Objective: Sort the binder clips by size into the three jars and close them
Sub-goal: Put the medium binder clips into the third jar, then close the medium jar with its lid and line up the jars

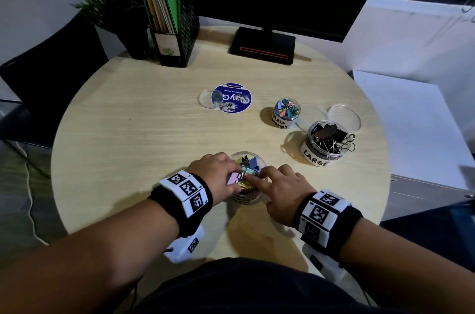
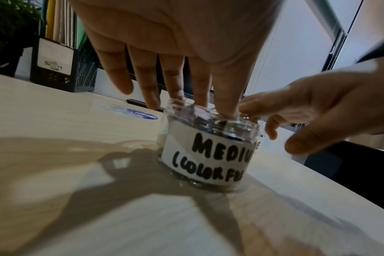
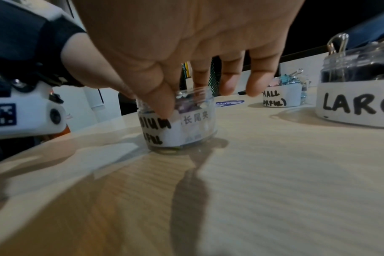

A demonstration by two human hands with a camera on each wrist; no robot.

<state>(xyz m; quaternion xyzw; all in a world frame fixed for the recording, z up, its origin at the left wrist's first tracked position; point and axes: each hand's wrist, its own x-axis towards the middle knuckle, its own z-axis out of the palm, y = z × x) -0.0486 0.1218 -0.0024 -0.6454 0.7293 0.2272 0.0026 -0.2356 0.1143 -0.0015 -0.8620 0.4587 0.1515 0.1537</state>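
The medium jar (image 1: pixel 244 199) (image 2: pixel 208 155) (image 3: pixel 186 128) stands open near the table's front edge, heaped with colourful clips (image 1: pixel 250 163). My left hand (image 1: pixel 231 172) (image 2: pixel 213 107) reaches into its mouth, with thumb and fingers pinching a pink binder clip (image 1: pixel 233 179) at the left rim. My right hand (image 1: pixel 257 177) (image 3: pixel 182 100) comes in from the right. Its straight index finger presses on the clips and its thumb touches the jar's outside. The small jar (image 1: pixel 285 113) (image 3: pixel 282 97) and the large jar (image 1: pixel 326 145) (image 3: pixel 357 104) stand open at the right, both full.
A clear lid (image 1: pixel 207 99) and a blue-labelled lid (image 1: pixel 231 97) lie mid-table; another clear lid (image 1: pixel 344 115) lies behind the large jar. A monitor stand (image 1: pixel 262 46), a file holder (image 1: pixel 174 31) and a plant (image 1: pixel 113 5) line the back of the round table (image 1: pixel 141 133).
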